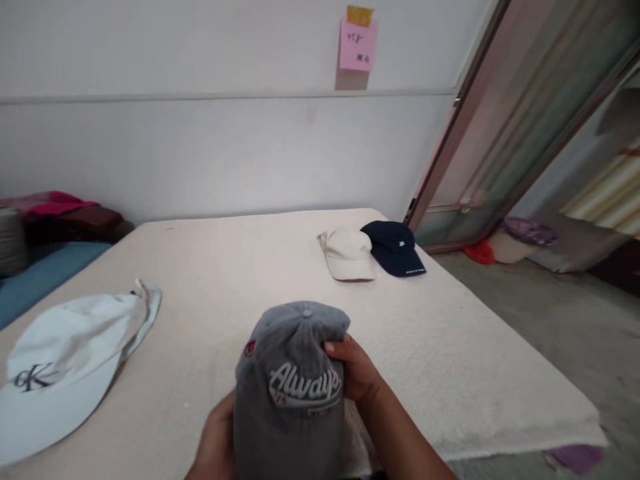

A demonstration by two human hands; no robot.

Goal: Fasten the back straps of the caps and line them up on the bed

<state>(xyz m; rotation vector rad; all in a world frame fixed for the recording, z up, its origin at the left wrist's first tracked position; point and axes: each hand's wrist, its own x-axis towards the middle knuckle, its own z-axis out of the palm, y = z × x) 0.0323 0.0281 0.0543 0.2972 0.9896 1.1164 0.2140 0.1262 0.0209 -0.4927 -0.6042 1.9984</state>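
A grey cap (290,347) with "Always" lettering is held upright between my two hands, low in the centre. My right hand (356,368) grips its right side, thumb on the front and the other fingers hidden behind. At its lower left edge is my left hand (219,437), closed against the cap with its fingertips out of sight. A white cap (75,340) with a dark logo lies at the left. Farther back on the right, a cream cap (347,250) touches a navy cap (393,243).
The caps lie on a surface with a cream cover (240,267). A pale wall (225,153) with a pink note (357,45) rises behind it. Red cloth (60,202) sits at the left; a glass sliding door (505,120) and floor items are at the right.
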